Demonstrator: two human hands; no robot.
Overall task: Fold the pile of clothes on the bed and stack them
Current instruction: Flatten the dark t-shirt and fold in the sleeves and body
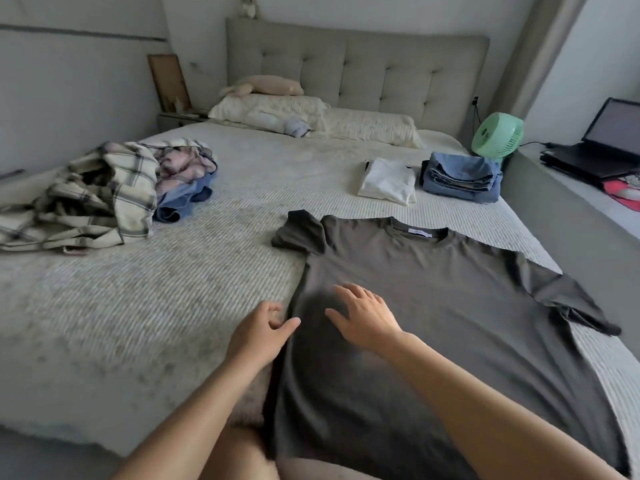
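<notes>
A dark grey T-shirt (450,306) lies spread flat on the bed (173,306), collar away from me, both sleeves out. My left hand (259,330) sits at the shirt's left side edge, fingers loosely curled, thumb touching the hem edge. My right hand (363,317) hovers over or rests on the shirt's left chest area with fingers spread straight. An unfolded pile (104,192) of plaid, pink and blue clothes lies at the far left. A folded white garment (388,183) and folded blue jeans (462,180) sit at the far right.
Pillows (311,116) and a soft toy (270,85) lie by the tufted headboard. A green fan (497,135) stands at the bed's right corner. A laptop (602,147) rests on the ledge to the right. The bed's near edge is just below my arms.
</notes>
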